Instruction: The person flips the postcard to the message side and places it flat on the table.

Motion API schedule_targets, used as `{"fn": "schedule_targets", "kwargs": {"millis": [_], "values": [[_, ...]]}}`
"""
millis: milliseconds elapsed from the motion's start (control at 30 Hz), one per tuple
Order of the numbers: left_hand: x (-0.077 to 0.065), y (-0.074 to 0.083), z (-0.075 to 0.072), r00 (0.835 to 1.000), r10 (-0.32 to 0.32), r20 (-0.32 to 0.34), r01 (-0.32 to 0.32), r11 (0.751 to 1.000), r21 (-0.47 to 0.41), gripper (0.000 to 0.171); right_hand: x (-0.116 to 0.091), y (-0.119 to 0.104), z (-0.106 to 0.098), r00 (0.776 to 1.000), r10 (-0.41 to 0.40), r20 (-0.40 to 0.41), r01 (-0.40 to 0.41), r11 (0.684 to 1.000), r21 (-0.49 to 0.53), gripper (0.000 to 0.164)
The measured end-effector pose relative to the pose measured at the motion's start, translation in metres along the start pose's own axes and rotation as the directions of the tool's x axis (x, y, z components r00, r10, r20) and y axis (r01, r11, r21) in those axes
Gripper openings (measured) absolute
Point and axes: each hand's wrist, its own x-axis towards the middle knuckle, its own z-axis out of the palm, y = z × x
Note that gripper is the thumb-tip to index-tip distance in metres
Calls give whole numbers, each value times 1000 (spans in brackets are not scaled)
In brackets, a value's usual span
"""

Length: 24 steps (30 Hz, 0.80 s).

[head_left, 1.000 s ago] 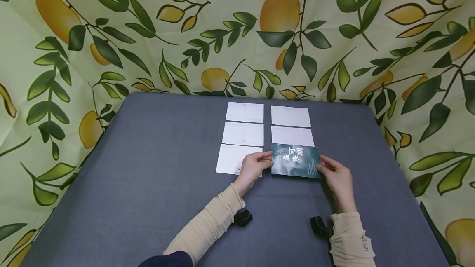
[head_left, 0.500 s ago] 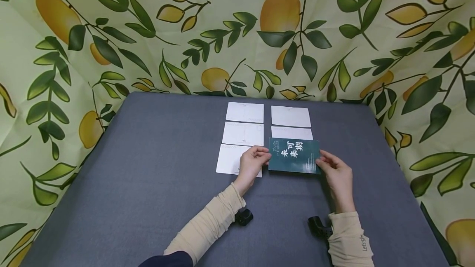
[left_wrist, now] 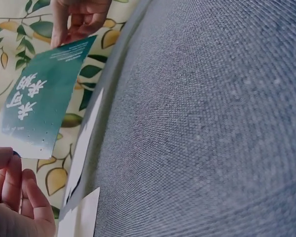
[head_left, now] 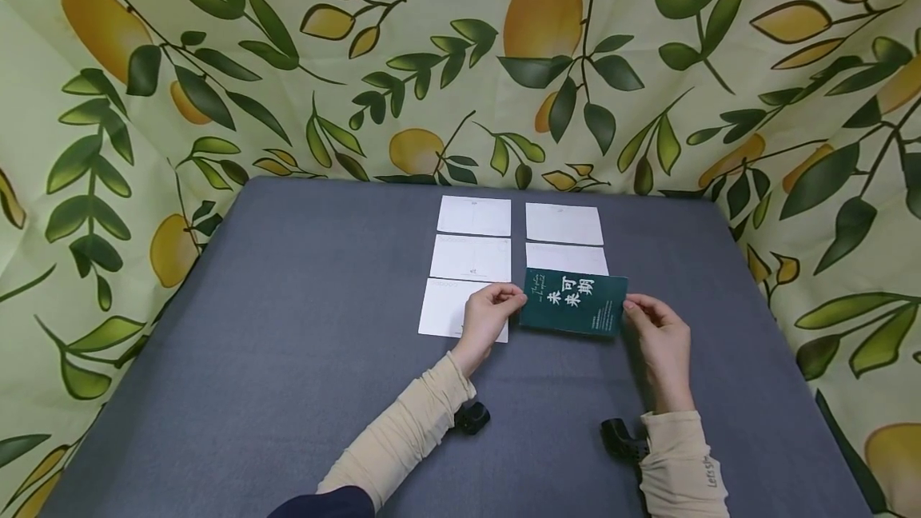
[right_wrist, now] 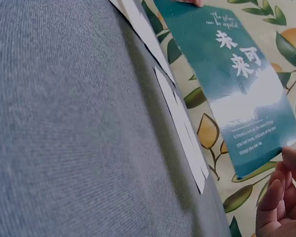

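A teal postcard with white Chinese characters is held up off the table between both hands. My left hand pinches its left edge, and my right hand pinches the right edge. In the left wrist view, the left thumb and fingers grip one end of the postcard. The right wrist view shows the right fingertips at a lower corner, below small printed English lines. Beneath my left forearm side, a white card is partly covered by the left hand.
White cards lie face-down-looking in two columns: a left column with a middle card and far card, and a right column with a far card and another partly behind the postcard. Grey cloth covers the table; a patterned curtain hangs behind.
The postcard has risen from the table, and its tilt has changed. Over the last half second it has shifted slightly right with the right hand; both hands still hold it.
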Motion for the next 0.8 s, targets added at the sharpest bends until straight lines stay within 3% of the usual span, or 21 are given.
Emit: {"fn": "schedule_targets", "kwargs": {"millis": [67, 167, 233, 300, 367, 433, 633, 733, 800], "values": [[0, 0, 0, 1000, 5, 10, -6, 1000, 13, 11, 0, 0, -1, 1000, -8, 22, 7, 999, 37, 18], [0, 0, 0, 999, 3, 43, -3, 1000, -10, 12, -4, -7, -2, 993, -28, 114, 4, 979, 205, 8], [1, 0, 0, 998, 0, 66, 3, 999, -36, 14, -8, -16, -3, 982, -31, 188, -35, 940, 340, 4], [2, -1, -1, 997, -6, 80, 11, 998, -61, 16, -11, -24, -4, 969, -25, 247, -97, 878, 469, 2], [3, -1, -1, 996, -10, 91, 18, 996, -86, 18, -12, -28, -5, 962, -9, 272, -146, 826, 544, 9], [4, -1, -1, 995, -12, 100, 23, 994, -108, 20, -13, -32, -6, 967, 33, 253, -176, 803, 569, 15], [6, 0, -2, 983, -45, 177, 78, 980, -184, 24, -11, -33, -6, 981, 158, 116, -196, 767, 611, 28], [7, 1, -3, 977, -45, 209, 80, 984, -161, 25, -9, -31, -7, 980, 174, 95, -196, 781, 593, 23], [8, 3, -3, 975, -48, 219, 75, 990, -120, 24, -8, -30, -9, 981, 170, 97, -195, 824, 531, 17]]}}
